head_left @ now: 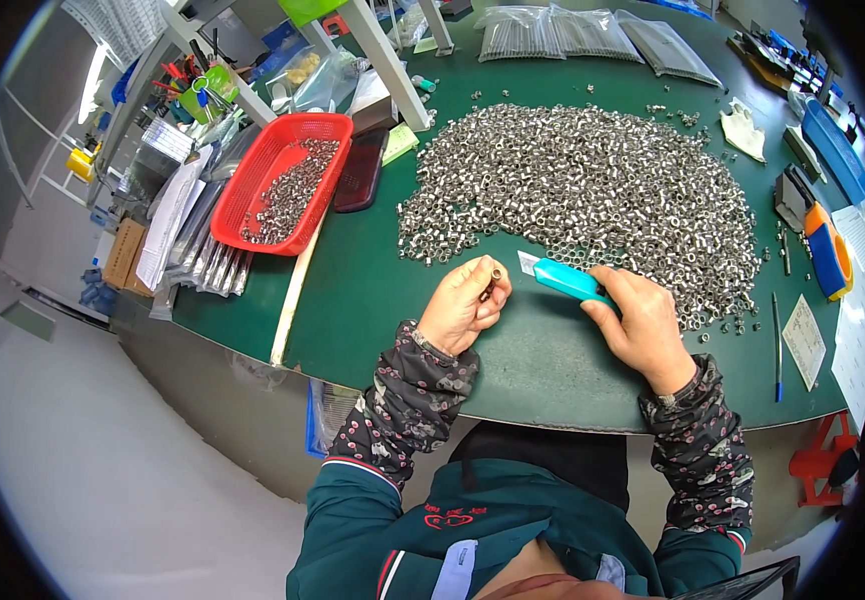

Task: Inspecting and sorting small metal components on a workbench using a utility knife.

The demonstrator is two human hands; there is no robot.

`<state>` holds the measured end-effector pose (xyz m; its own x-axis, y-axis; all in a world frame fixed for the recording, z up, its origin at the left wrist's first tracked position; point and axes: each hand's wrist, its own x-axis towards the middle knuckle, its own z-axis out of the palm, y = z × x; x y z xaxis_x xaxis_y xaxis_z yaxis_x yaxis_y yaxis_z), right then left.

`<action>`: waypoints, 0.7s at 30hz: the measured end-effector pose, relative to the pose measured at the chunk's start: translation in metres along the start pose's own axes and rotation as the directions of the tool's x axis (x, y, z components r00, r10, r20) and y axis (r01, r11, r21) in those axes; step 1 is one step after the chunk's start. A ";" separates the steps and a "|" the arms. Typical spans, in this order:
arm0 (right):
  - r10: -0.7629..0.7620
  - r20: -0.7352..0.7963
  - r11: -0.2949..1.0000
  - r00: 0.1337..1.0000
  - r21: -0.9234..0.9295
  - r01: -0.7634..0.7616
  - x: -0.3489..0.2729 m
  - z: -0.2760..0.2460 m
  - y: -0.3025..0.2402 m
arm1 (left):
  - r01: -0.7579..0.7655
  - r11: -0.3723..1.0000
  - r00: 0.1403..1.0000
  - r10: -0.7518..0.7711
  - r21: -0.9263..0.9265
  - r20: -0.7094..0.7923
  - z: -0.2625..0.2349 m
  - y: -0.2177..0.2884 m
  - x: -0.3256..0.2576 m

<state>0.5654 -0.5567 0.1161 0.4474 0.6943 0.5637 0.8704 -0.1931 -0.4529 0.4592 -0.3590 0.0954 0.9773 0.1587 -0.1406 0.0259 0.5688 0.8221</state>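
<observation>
My left hand (468,303) is closed, pinching a small metal ring (496,274) between thumb and fingers near the front of the green table. More rings may be inside the curled fingers, but they are hidden. In my right hand (643,325) is a turquoise utility knife (568,280), its blade (529,263) out and directed at my left hand without touching it. Just beyond both hands spreads a large heap of small metal rings (573,180).
Left of the heap stands a red plastic basket (238,190) partly filled with rings. Plastic-wrapped bundles (523,35) lie at the far edge. On the right are a pen (778,345), a tape dispenser (829,255) and a blue tray (835,150). A red stool (821,462) stands below.
</observation>
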 end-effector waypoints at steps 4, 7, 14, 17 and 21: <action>0.013 0.002 1.000 1.000 -0.020 -0.013 -0.001 0.001 0.001 | -0.077 0.996 0.997 0.077 -0.032 -0.016 0.004 0.003 0.000; 0.021 0.009 1.000 1.000 -0.023 -0.021 0.000 0.001 0.001 | -0.122 0.992 0.992 0.123 0.015 -0.041 0.003 0.004 0.000; 0.022 0.025 0.999 0.999 -0.027 -0.021 -0.001 -0.001 -0.001 | -0.125 0.992 0.991 0.125 0.000 -0.041 0.002 0.004 0.001; 0.020 0.039 1.000 0.999 -0.022 -0.019 -0.001 0.000 -0.001 | -0.159 0.987 0.986 0.159 0.018 -0.047 0.004 0.004 0.002; 0.016 0.063 1.000 0.998 -0.021 -0.015 -0.001 0.001 -0.001 | -0.156 0.987 0.986 0.158 0.036 -0.045 0.002 0.002 0.002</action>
<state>0.5634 -0.5568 0.1155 0.4474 0.7333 0.5120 0.8679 -0.2177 -0.4465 0.4613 -0.3592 0.0976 0.9585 0.2830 -0.0338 -0.1197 0.5073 0.8534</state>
